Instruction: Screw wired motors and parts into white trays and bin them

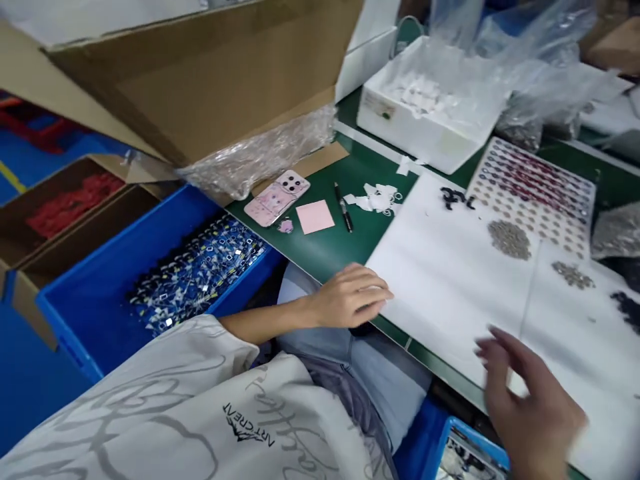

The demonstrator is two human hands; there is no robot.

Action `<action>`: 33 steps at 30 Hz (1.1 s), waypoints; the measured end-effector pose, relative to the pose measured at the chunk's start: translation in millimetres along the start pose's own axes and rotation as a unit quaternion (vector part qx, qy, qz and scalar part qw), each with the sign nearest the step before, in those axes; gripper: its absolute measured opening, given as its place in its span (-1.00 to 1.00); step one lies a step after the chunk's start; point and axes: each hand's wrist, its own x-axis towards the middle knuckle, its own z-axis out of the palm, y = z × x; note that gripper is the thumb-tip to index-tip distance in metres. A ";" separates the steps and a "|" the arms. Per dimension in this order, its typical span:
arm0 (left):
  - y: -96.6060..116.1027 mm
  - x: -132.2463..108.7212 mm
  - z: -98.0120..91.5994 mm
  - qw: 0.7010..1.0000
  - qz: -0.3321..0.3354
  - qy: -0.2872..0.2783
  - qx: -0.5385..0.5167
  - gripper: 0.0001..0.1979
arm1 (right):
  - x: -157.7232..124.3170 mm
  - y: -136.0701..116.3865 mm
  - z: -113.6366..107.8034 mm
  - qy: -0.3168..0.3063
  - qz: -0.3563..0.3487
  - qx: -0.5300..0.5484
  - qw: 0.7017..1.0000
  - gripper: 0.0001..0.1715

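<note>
My left hand [351, 297] is at the near edge of a white sheet [425, 267] on the green table, fingers loosely stretched and holding nothing that I can see. Farther right, my right hand [533, 403] hovers over the sheet, blurred by motion. Its thumb and fingers are bent with a gap between them, and no object shows there. On the sheet lie a pile of small grey-beige pieces [509, 240], a smaller similar pile [573, 275] and some black curved pieces [456, 197]. A board with rows of small round pieces [537, 193] lies behind them.
A pink-patterned phone [277, 199], pink notepad [315, 217], black pen [343, 208] and white tags [377, 199] lie on the left. Behind stands a white box [415, 127] with plastic bags. A blue bin [100, 293] of small pieces and a large carton [215, 87] flank the table.
</note>
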 end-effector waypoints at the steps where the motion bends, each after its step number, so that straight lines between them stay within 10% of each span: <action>1: -9.8 -5.3 -14.3 0.998 -0.031 0.013 0.054 -0.85 | 24.3 -11.4 17.6 -0.026 -0.066 -0.006 0.997 -0.69; 4: -39.1 -22.3 -49.8 0.968 -0.132 0.015 0.215 -0.79 | 108.6 -63.2 84.1 -0.086 -0.251 -0.035 0.963 -0.65; 11: -80.3 -47.5 -67.7 0.927 -0.205 -0.060 0.307 -0.45 | 218.5 -146.0 206.2 -0.315 -0.169 -0.199 0.913 -0.28; 16: -84.1 -50.3 -62.3 0.936 -0.229 -0.045 0.262 -0.55 | 228.9 -133.9 221.4 -0.341 -0.181 -0.138 0.912 -0.33; 19: -83.4 -49.8 -63.1 0.938 -0.244 -0.042 0.242 -0.59 | 240.2 -124.2 216.8 -0.310 -0.110 0.150 0.932 -0.45; 23: -82.4 -49.0 -64.2 0.939 -0.243 -0.051 0.237 -0.61 | 249.2 -125.0 211.6 -0.371 0.039 0.438 0.818 -0.51; 29: -81.7 -49.7 -61.5 0.938 -0.235 -0.027 0.251 -0.64 | 241.9 -134.7 235.1 -0.517 -0.016 0.448 0.730 -0.16; 33: -80.7 -48.9 -62.2 0.937 -0.243 -0.033 0.249 -0.65 | 234.2 -132.4 253.7 -0.479 -0.024 0.445 0.756 -0.36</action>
